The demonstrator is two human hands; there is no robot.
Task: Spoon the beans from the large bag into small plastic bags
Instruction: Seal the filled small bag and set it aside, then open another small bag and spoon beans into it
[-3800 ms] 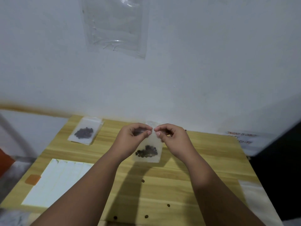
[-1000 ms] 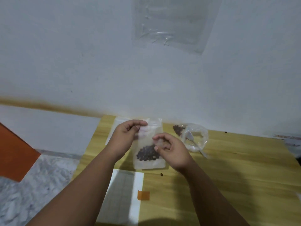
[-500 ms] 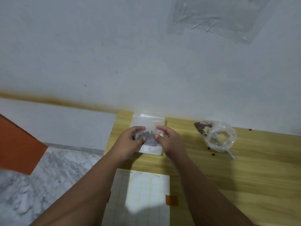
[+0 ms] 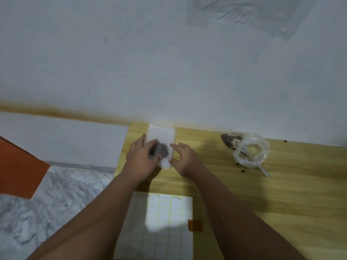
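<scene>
The small clear plastic bag of dark beans [image 4: 161, 136], held up a moment ago, has been laid flat at the far left corner of the wooden counter [image 4: 244, 194]. It is pressed under the straight fingers of the left hand [image 4: 140, 160], and its edge is touched by the loosely spread right hand [image 4: 185, 158]. This portion is judged finished. The crumpled large clear bag [image 4: 251, 149] waits to the right.

Your small bag [image 4: 161, 136] lies on the table [image 4: 262, 203] at its far left corner, with your left hand [image 4: 141, 158] on it and your right hand [image 4: 185, 159] touching its 3 o'clock edge. The large bag [image 4: 252, 150], spoon [image 4: 262, 168] inside, sits at the small bag's 3 o'clock, the label sheet [image 4: 163, 222] at its 6 o'clock
</scene>
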